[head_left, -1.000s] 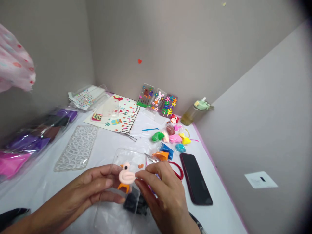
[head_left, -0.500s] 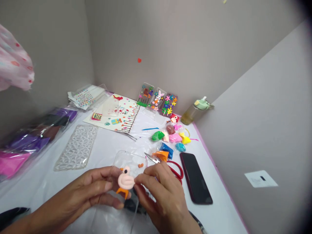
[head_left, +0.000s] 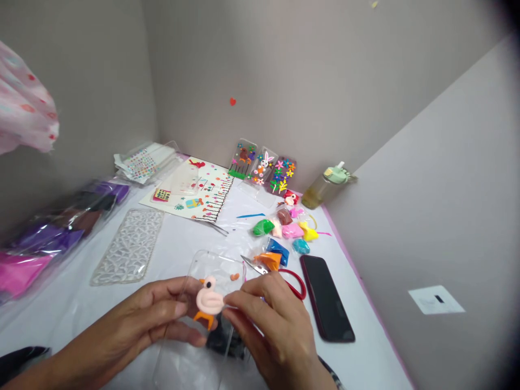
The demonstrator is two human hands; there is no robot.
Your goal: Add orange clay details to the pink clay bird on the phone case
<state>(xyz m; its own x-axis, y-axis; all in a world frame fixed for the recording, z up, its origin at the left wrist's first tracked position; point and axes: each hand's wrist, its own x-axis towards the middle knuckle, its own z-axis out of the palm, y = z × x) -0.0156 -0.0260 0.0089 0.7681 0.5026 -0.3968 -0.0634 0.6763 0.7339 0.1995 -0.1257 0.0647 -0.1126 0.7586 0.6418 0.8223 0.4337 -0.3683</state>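
My left hand (head_left: 156, 313) holds a clear phone case (head_left: 221, 264) by its left side, thumb and fingers closed around it. On the case lies a pale pink clay duck (head_left: 208, 301) with a black eye, an orange beak and orange legs. The thumb and fingertips of my right hand (head_left: 274, 319) pinch the duck's right end, by the tail. Higher on the case sits a small orange-brown clay piece (head_left: 234, 277). Beneath the case a dark item (head_left: 227, 338) shows through, too unclear to name.
Red-handled scissors (head_left: 298, 284) and a black phone (head_left: 327, 298) lie to the right. Beyond them are several clay packets (head_left: 292, 230) and a bottle (head_left: 325, 187). A textured case (head_left: 128, 246) and bagged clay (head_left: 52, 235) lie left. Decorated cases (head_left: 264, 165) lean at the back.
Both hands and the case stay almost in place. My right fingertips remain at the duck's tail, with only a very slight shift.
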